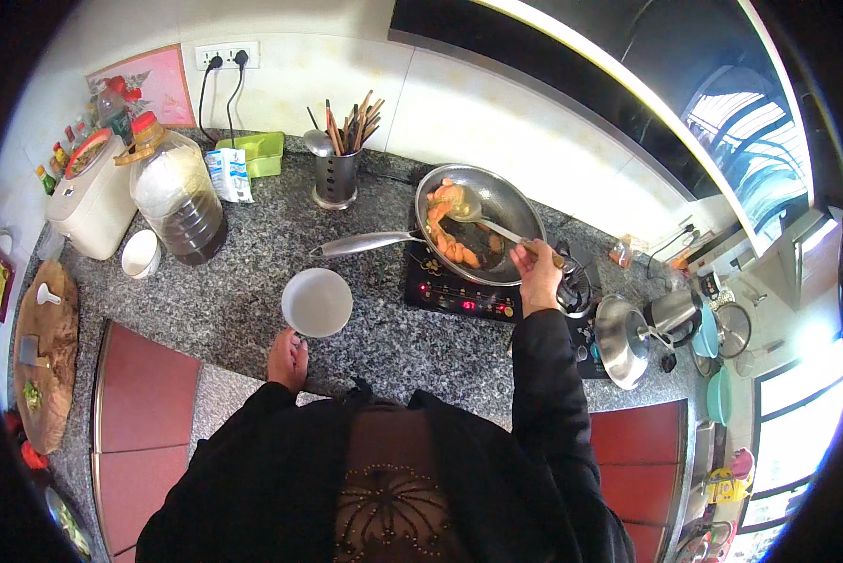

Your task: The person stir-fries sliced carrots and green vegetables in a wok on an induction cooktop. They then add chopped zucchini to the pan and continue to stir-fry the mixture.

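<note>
My right hand (539, 276) grips the wood-tipped handle of a metal ladle (495, 226). The ladle's bowl rests among orange food pieces (456, 246) inside a frying pan (516, 200) with a textured inner surface. Under the pan is a black induction cooktop (432, 290) with lit red digits; the pan's metal handle (365, 243) points left. At the counter's near edge, my left hand (287, 360) has its fingers curled at the near rim of a white bowl (317, 302). Nothing shows inside that bowl. The exact grip is partly hidden.
Left on the granite counter (245, 295) stand a large oil jug (175, 190), a small white bowl (141, 254) and a wooden chopping board (59, 380). A chopstick holder (336, 179) stands behind. Right are a gas burner (575, 285) and a domed lid (622, 341); a range hood (590, 77) overhangs.
</note>
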A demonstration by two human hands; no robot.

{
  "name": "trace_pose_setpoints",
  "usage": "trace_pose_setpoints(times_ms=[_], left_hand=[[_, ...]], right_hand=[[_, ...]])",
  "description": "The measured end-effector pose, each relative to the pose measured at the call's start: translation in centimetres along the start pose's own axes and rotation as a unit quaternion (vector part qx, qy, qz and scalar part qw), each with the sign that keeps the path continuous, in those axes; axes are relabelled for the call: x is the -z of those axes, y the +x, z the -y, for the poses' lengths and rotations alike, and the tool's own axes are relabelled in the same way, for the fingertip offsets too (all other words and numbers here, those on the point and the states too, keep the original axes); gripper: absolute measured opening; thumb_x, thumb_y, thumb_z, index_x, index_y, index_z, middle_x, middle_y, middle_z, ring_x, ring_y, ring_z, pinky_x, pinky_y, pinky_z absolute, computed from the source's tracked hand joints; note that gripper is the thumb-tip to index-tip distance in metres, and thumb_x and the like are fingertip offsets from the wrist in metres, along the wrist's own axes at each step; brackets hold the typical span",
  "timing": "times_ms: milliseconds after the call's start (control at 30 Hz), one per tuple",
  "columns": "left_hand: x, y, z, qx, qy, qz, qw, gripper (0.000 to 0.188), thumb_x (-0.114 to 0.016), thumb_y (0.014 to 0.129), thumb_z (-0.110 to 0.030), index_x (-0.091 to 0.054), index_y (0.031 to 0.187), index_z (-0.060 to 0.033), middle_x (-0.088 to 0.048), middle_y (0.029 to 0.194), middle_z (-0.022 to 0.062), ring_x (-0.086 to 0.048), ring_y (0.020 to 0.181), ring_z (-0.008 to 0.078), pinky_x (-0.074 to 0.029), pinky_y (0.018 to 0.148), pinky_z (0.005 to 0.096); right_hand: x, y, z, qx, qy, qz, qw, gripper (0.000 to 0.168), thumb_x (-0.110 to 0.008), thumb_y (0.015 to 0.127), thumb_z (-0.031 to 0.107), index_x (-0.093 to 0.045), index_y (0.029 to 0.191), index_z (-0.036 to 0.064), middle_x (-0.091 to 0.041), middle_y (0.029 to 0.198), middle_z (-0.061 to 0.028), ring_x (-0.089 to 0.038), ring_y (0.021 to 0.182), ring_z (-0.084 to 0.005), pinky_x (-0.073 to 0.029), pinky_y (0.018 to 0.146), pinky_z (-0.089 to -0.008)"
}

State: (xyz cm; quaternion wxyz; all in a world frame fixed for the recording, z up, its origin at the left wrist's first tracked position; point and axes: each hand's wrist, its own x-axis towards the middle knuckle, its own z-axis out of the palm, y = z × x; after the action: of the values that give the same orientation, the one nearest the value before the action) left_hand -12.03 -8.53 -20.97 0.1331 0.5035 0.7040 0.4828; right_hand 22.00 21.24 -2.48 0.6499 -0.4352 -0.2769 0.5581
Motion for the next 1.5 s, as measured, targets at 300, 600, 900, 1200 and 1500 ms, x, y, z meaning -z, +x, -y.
trace_pose_setpoints(times_ms=[300, 600, 900, 1200, 1500], left_hand=[[-0.4, -0.2, 0.2, -0.005, 0.001, -0.005, 1.000, 0.038, -0.056, 0.082, -0.008, -0.048, 0.119, -0.0032, -0.051, 0.087, 0.0102, -0.049, 0.061, 0.0174, -0.043, 0.057, 0.0304], [-0.5, -0.2, 0.8, -0.020, -0.001, -0.014, 1.000, 0.037, -0.057, 0.082, -0.007, -0.048, 0.118, -0.0036, -0.050, 0.087, 0.0097, -0.048, 0.059, 0.0173, -0.042, 0.055, 0.0297], [-0.5, -0.2, 0.4, -0.016, 0.017, -0.007, 1.000, 0.036, -0.057, 0.082, -0.009, -0.048, 0.116, -0.0035, -0.050, 0.087, 0.0098, -0.048, 0.059, 0.0177, -0.042, 0.056, 0.0300], [-1.1, -0.5, 1.7, 0.009, -0.007, -0.008, 1.000, 0.037, -0.057, 0.082, -0.009, -0.048, 0.117, -0.0038, -0.050, 0.086, 0.0091, -0.048, 0.059, 0.0175, -0.042, 0.057, 0.0302], [-0.6, -0.3, 0.5, -0.010, 0.018, -0.012, 1.000, 0.037, -0.057, 0.082, -0.007, -0.048, 0.117, -0.0039, -0.050, 0.087, 0.0094, -0.048, 0.059, 0.0168, -0.042, 0.055, 0.0298]], right_hand=[[-0.5, -2.9, 4.7, 0.143, -0.167, 0.076, 0.973, 0.021, -0.052, 0.087, 0.013, -0.055, 0.102, -0.002, -0.062, 0.083, -0.0126, -0.061, 0.061, -0.0178, -0.056, 0.060, -0.0324], [0.8, -2.2, 2.5, 0.113, -0.127, -0.011, 0.985, 0.014, -0.059, 0.084, 0.010, -0.058, 0.093, -0.001, -0.062, 0.075, -0.0119, -0.059, 0.053, -0.0181, -0.055, 0.051, -0.0285], [3.7, -0.5, 3.4, 0.171, -0.108, -0.061, 0.977, 0.016, -0.058, 0.085, 0.012, -0.056, 0.095, 0.000, -0.061, 0.076, -0.0110, -0.060, 0.055, -0.0182, -0.055, 0.050, -0.0289], [3.1, 0.3, 1.4, 0.172, -0.127, -0.081, 0.973, 0.015, -0.058, 0.084, 0.012, -0.057, 0.095, 0.000, -0.062, 0.077, -0.0121, -0.061, 0.056, -0.0190, -0.056, 0.052, -0.0293], [1.3, -0.8, 1.1, 0.198, -0.116, -0.047, 0.972, 0.013, -0.057, 0.084, 0.009, -0.057, 0.092, -0.002, -0.060, 0.075, -0.0118, -0.060, 0.056, -0.0177, -0.055, 0.050, -0.0275]])
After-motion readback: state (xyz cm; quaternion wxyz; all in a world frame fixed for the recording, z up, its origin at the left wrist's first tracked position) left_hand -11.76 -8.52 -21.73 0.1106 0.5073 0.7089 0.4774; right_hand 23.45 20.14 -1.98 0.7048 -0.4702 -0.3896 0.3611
